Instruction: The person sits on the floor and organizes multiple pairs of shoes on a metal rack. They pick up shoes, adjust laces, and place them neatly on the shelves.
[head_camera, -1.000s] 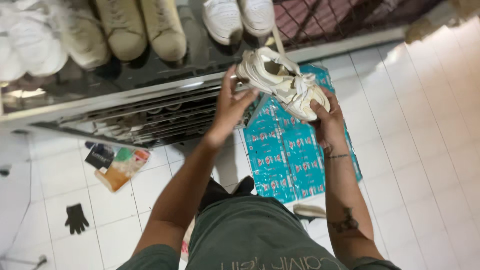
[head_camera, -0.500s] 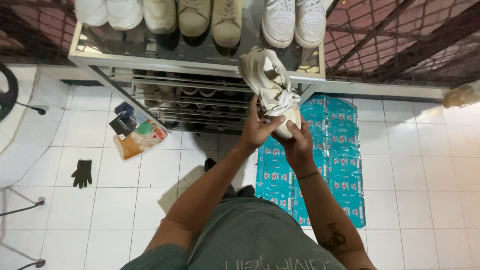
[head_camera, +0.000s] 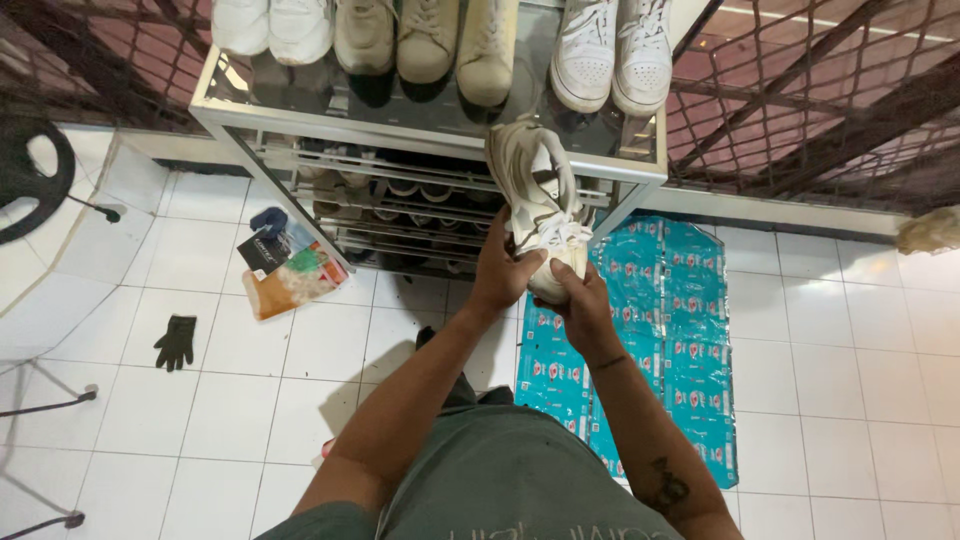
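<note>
Both my hands clamp the cream sneaker (head_camera: 540, 205): left hand (head_camera: 503, 272), right hand (head_camera: 580, 300) gripping its near end, long axis pointing away toward rack (head_camera: 420, 125).

Left hand (head_camera: 508, 272) and right hand (head_camera: 583, 310) grip a cream sneaker (head_camera: 540, 205) above the shoe rack (head_camera: 640, 165).

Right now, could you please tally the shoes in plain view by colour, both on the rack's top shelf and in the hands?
White shoes on the top shelf: 4
Beige shoes on the top shelf: 3
Cream shoes held by the left hand and right hand: 1
Total: 8
</note>
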